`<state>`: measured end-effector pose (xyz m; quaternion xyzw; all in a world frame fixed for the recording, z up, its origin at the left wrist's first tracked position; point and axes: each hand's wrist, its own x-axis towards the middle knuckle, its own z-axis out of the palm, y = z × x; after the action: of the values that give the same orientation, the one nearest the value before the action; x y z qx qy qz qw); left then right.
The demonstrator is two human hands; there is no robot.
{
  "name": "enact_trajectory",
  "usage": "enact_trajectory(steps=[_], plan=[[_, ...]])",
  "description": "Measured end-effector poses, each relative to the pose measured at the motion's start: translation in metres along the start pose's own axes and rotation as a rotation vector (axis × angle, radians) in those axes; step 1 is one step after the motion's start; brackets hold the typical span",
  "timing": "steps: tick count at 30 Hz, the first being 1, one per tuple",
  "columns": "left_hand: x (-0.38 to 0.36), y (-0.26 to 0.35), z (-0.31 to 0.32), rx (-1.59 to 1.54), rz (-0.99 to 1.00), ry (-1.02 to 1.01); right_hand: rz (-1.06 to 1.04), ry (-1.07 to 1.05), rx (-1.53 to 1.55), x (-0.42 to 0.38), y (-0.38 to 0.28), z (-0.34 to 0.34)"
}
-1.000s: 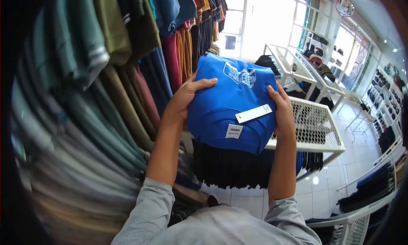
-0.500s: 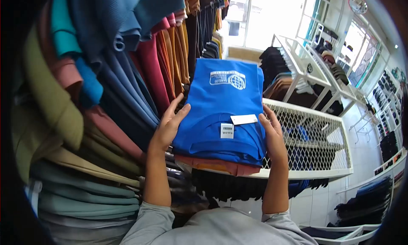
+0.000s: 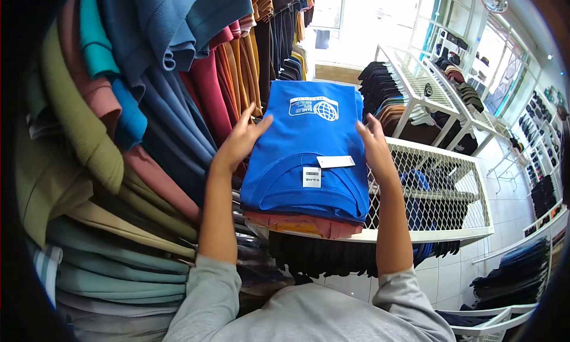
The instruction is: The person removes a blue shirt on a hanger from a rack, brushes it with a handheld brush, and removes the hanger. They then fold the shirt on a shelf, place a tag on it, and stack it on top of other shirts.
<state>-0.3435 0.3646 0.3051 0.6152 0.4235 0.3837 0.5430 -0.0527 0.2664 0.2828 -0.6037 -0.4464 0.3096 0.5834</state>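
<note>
folded blue shirt (image 3: 306, 146) on stack, left hand (image 3: 240, 141), right hand (image 3: 373, 145) flanking

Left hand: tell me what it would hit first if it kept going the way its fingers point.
The left hand points up and away along the blue folded shirt's edge; probably the hanging orange and red shirts first, though depth is unclear.

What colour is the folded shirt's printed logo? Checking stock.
White, on the blue folded shirt; head view.

White mesh rack (image 3: 439, 164) w/ folded shirt stack (image 3: 306, 164) on top.
</note>
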Motion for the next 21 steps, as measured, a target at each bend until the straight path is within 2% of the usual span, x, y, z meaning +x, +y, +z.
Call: enact_trajectory(steps=[1, 2, 4, 5, 6, 7, 9, 11, 12, 13, 14, 15, 17, 19, 21], plan=[[0.013, 0.017, 0.007, 0.112, -0.072, 0.038, -0.056, 0.034, -0.022, 0.035, 0.021, 0.006], [0.041, 0.011, 0.007, 0.115, -0.044, 0.079, -0.063, 0.036, -0.020, 0.062, 0.032, 0.013], [0.074, 0.000, 0.010, 0.124, -0.001, 0.117, 0.093, -0.024, 0.045, 0.098, 0.037, 0.023], [0.082, -0.001, 0.013, -0.021, 0.071, 0.073, 0.085, -0.020, 0.050, 0.100, 0.038, 0.022], [0.086, 0.005, 0.016, -0.163, 0.143, 0.024, -0.021, 0.031, 0.057, 0.097, 0.035, 0.022], [0.090, 0.011, 0.018, -0.154, 0.161, 0.019, -0.135, 0.084, 0.064, 0.096, 0.030, 0.021], [0.088, 0.010, 0.022, -0.067, 0.134, 0.100, -0.150, 0.143, 0.050, 0.101, 0.038, 0.020], [0.076, -0.001, 0.017, -0.050, 0.085, 0.057, 0.018, 0.048, -0.040, 0.097, 0.059, 0.019], [0.066, -0.003, 0.013, 0.026, 0.064, 0.043, -0.044, 0.015, -0.065, 0.096, 0.072, 0.017], [0.056, -0.002, 0.010, 0.106, 0.051, 0.029, -0.057, 0.010, 0.058, 0.074, 0.063, 0.015], [0.024, 0.011, 0.011, 0.126, 0.029, 0.009, -0.086, 0.024, -0.036, 0.052, 0.055, 0.008], [-0.015, 0.022, 0.012, 0.148, 0.009, -0.012, -0.010, -0.042, -0.033, 0.021, 0.037, -0.001], [-0.062, 0.006, 0.009, 0.185, 0.104, 0.008, -0.014, -0.144, 0.109, -0.039, 0.010, -0.009], [-0.099, -0.003, 0.011, 0.184, 0.104, 0.039, 0.083, -0.178, 0.044, -0.080, 0.000, -0.017], [-0.111, -0.006, 0.011, 0.178, 0.102, 0.074, -0.057, -0.165, 0.171, -0.103, 0.013, -0.010]])
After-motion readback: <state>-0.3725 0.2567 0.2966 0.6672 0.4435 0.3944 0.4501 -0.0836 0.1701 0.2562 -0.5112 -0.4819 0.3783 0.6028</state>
